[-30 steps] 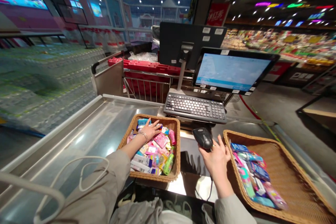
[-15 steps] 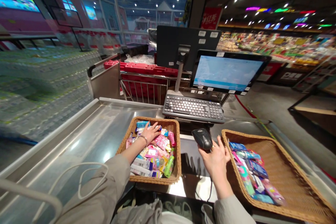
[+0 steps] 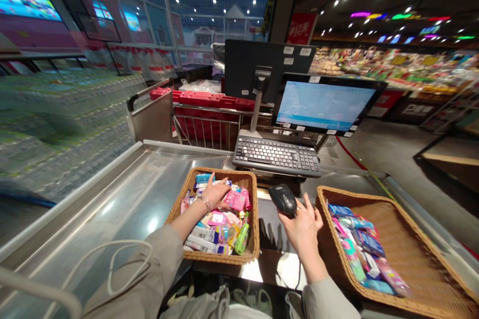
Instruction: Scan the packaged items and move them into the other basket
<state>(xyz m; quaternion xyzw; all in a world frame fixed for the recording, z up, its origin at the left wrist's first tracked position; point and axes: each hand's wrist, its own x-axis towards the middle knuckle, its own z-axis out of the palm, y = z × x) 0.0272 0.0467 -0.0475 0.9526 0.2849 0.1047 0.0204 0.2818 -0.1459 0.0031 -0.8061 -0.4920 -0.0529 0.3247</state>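
My left hand (image 3: 215,194), with bangles at its wrist, reaches into the left wicker basket (image 3: 255,232), its fingers closed at the edge of a pink packet (image 3: 235,200). Under and around it lie many small packaged goods, among them a green packaged item (image 3: 242,238) and white-and-blue boxes (image 3: 204,233). A black barcode scanner (image 3: 283,198) is gripped in my right hand (image 3: 305,227), its head tipped toward the left basket and its cable hanging below. Part of my right hand's grip is hidden behind the scanner.
A second wicker basket (image 3: 422,244) stands at the right with several packaged goods on its left side. Behind the baskets are a keyboard (image 3: 277,154) and a lit monitor (image 3: 324,102). The metal counter (image 3: 149,184) has a raised rim; a pale cable (image 3: 108,269) loops at the lower left.
My left fingers have closed on the pink packet, which has shifted slightly right and up. My right hand and the scanner have moved a little to the left.
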